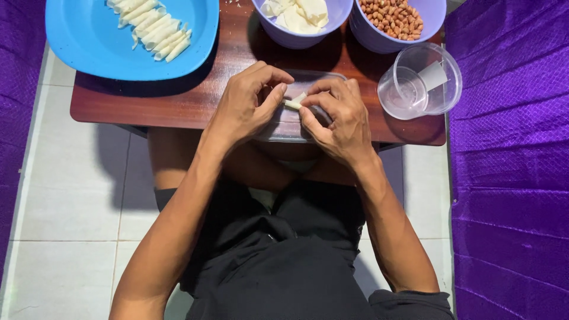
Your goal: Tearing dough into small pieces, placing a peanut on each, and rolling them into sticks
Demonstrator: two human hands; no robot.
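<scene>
Left hand [246, 106] and right hand [338, 118] pinching small pale roll [294, 102] between fingertips, over clear flat tray [284, 127] at worktop [178, 104] near edge. Blue plate [89, 47] with finished rolls [155, 29] at 10 o'clock. Peanut bowl [396, 21] at 1 o'clock; clear cup [418, 83] at 3 o'clock.
</scene>
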